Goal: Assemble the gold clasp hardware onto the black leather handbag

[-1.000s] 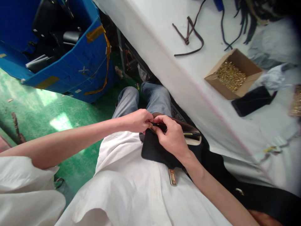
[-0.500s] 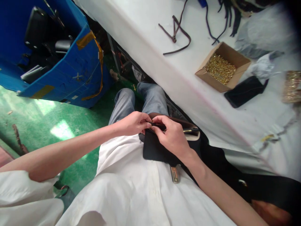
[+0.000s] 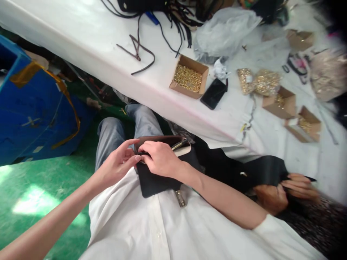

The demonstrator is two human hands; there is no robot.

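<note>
A black bag (image 3: 154, 182) with a brown inner flap lies open on my lap. At its left end, my left hand (image 3: 120, 159) has its fingers curved and apart, with the thumb tip near the bag's edge. My right hand (image 3: 161, 157) reaches over the opening, its fingers pinched on a dark strap or edge piece (image 3: 143, 153) that they partly hide. Beside that hand, a gold-coloured metal strip (image 3: 179, 144) shows at the bag's opening. A metal clasp (image 3: 180, 198) hangs below the bag against the white shirt.
On the white table (image 3: 89, 47) are a carton of gold-coloured parts (image 3: 189, 77), a phone (image 3: 214, 94), dark cords (image 3: 146, 57), bags of metal parts (image 3: 267, 81) and smaller cartons. A blue bin (image 3: 35, 119) stands left. Another person's hands (image 3: 298, 187) hold black material at the right.
The view has swung right, showing more of the table and another person's hands. My left hand's fingers have spread from a pinch; my right hand has stayed on the bag.
</note>
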